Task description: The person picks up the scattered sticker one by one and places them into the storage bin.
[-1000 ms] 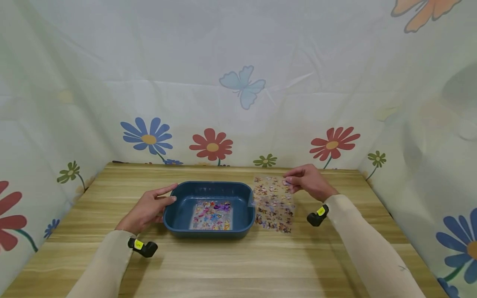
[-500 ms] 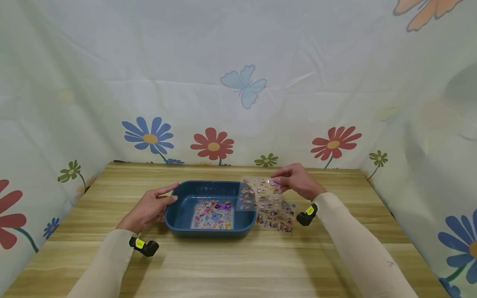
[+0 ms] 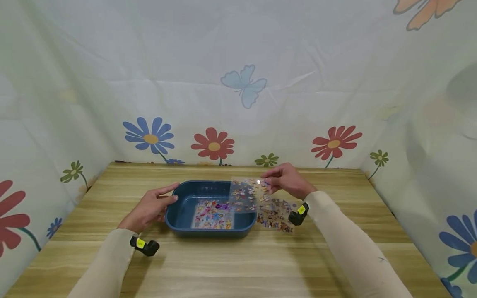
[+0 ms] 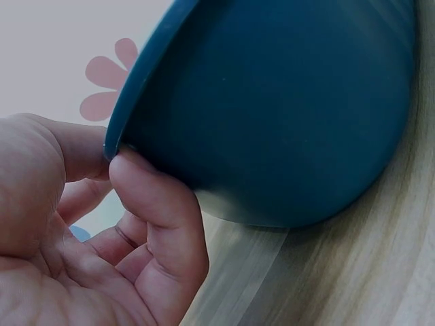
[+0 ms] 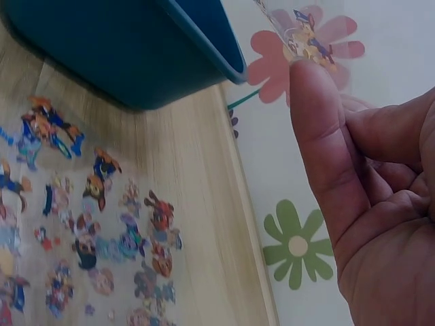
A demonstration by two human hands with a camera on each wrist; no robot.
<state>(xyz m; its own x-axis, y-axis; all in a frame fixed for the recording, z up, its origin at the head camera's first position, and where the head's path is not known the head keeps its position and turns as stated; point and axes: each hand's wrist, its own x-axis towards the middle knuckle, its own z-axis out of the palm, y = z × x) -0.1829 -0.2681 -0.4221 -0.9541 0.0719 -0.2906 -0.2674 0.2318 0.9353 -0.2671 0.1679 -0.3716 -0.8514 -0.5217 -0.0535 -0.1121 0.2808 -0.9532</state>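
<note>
A blue plastic basin stands on the wooden table, and a sticker sheet with colourful figures lies flat inside it. My left hand pinches the basin's left rim between thumb and fingers, as the left wrist view shows up close. At the upper right corner of a transparent sticker sheet, my right hand pinches with thumb and fingers. That sheet hangs over the basin's right part. In the right wrist view only a corner of the held sheet shows above the thumb.
Another clear sticker sheet lies on the table right of the basin, partly behind the held one. A white curtain printed with flowers closes off the back and both sides.
My right hand has moved left with the sticker sheet, from above the other sheet to over the basin's right side. My left hand keeps its grip on the rim.
</note>
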